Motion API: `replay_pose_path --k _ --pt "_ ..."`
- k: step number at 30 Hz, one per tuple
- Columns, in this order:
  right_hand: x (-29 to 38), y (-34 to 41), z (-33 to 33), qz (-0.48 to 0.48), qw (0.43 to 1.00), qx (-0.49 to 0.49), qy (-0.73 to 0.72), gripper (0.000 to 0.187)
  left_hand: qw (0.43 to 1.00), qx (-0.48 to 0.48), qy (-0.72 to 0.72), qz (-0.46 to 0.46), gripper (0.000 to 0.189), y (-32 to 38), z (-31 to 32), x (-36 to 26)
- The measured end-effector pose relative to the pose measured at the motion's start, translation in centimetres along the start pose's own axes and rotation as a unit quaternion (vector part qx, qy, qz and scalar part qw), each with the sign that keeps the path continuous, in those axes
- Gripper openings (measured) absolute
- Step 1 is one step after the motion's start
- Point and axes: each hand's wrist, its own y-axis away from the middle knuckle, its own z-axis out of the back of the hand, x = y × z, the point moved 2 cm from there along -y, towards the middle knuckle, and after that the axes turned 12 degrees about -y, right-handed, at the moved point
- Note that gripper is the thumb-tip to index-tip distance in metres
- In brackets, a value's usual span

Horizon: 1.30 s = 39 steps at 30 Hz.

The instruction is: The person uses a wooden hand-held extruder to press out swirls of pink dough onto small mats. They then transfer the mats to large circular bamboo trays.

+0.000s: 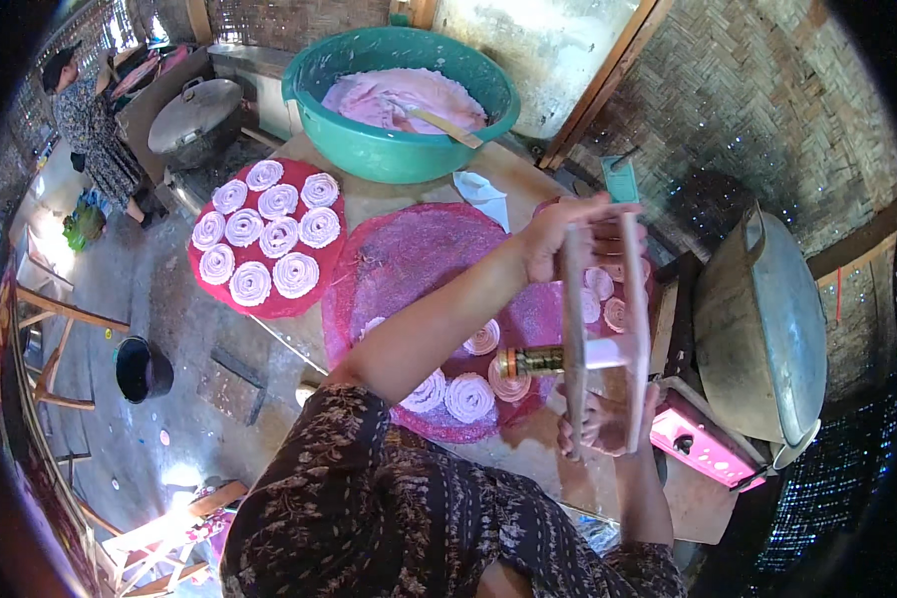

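Observation:
A hand press with two long wooden bars (574, 321) is held up over the table, its bars a short way apart. My left hand (575, 239) grips the far end of the bars and my right hand (613, 422) the near end. Between the bars shows a pale plunger (609, 351), and a brass-coloured cylinder (534, 361) sticks out to the left. Below it lies a round pink mesh sheet (426, 247), bearing several pale pink dough spirals (469, 398) on its near side. My left forearm hides part of this sheet.
A green basin (400, 161) of pink dough with a wooden paddle (445, 127) stands at the back. Another round sheet (310, 295) with spirals lies left. At right, a large metal pot (762, 329) sits above a pink-lit stove (706, 452). A person (97, 127) stands far left.

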Motion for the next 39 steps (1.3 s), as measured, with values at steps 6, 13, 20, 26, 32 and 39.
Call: replay_pose_path --k 6,13,20,26,32,39 --pt "2.0 -4.6 1.6 -0.051 0.991 -0.092 0.078 0.108 0.954 -0.002 0.297 0.027 0.075 0.8 12.1 5.4" --pt "4.2 -5.9 7.8 0.000 0.949 -0.231 0.217 0.079 0.943 -0.011 0.325 -0.065 0.059 0.9 15.7 5.3" --pt "1.3 -6.4 5.0 -0.012 0.962 -0.212 0.171 0.079 0.957 -0.077 0.276 -0.048 0.056 4.2 14.9 3.7" --pt "0.6 -2.5 0.0 -0.034 0.958 -0.199 0.205 0.094 0.936 -0.140 0.322 -0.013 0.054 4.3 10.8 7.9" --pt "2.3 1.3 0.7 0.037 0.915 -0.287 0.282 0.089 0.956 -0.044 0.288 -0.038 0.047 -1.6 7.5 7.3" --pt "0.7 3.1 5.1 0.129 0.918 -0.252 0.276 0.061 0.971 -0.112 -0.129 0.167 0.060 1.2 9.5 6.3"
